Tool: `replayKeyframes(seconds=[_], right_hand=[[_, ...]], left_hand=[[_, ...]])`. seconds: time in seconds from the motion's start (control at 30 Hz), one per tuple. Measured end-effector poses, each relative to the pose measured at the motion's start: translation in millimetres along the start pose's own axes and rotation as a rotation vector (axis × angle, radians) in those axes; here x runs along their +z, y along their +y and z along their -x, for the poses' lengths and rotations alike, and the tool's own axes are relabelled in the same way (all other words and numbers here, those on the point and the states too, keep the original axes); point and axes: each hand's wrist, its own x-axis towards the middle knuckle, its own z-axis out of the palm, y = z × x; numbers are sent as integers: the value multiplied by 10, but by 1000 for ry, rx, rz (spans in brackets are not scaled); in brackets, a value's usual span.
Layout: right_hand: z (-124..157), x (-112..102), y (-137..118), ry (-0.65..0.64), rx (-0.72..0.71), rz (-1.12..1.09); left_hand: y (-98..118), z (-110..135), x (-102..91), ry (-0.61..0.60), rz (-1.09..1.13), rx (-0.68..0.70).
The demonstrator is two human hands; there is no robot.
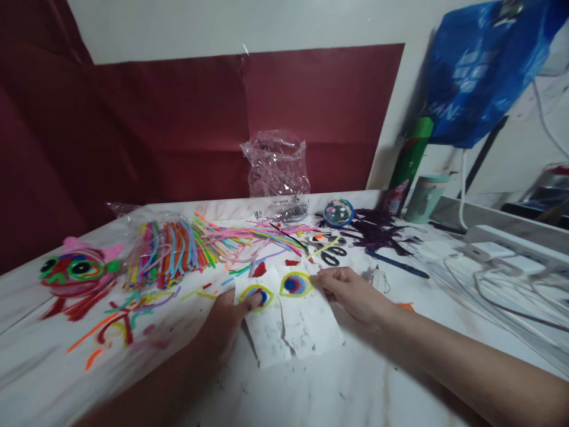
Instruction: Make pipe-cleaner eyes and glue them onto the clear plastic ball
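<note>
Two eye-shaped coils look finished? (A)

Yes. Left coil [260,295] and right coil [296,284] lie fully wound on paper slips [306,326], mid-table [355,385]. (B)

Hands? (A)

Left hand [229,317] pins its coil under the thumb. Right hand [351,292], fingers curled narrow, touches the other slip's edge; grip unclear. Both coils lie apart from the pink figure [77,270]. The pipe-cleaner pile [178,249] sits loose behind. (B)

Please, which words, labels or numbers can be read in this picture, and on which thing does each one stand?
Blue bag: white print, too blurred to read.
Paper slips: faint print, too small to read.
Green can: label blurred.
No text is legible.
</note>
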Motion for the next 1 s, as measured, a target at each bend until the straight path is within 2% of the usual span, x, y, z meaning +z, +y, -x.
replayKeyframes(seconds=[0.17,0.4,0.6,0.7,0.8,1.0], right_hand=[[2,21,21,6,17,53],[-15,4,46,6,17,72],[-53,-42,121,57,9,64],[-51,-51,116,73,16,50],[-50,-53,111,83,27,41],[-48,-56,132,88,29,38]], left_hand=[[-1,12,-2,38,-56,35],[-7,3,-4,14,-12,16],[42,4,18,-101,189,21],[11,-17,-19,-174,97,39],[-43,-53,-64,-187,-8,57],[-69,-81,-77,-180,18,77]])
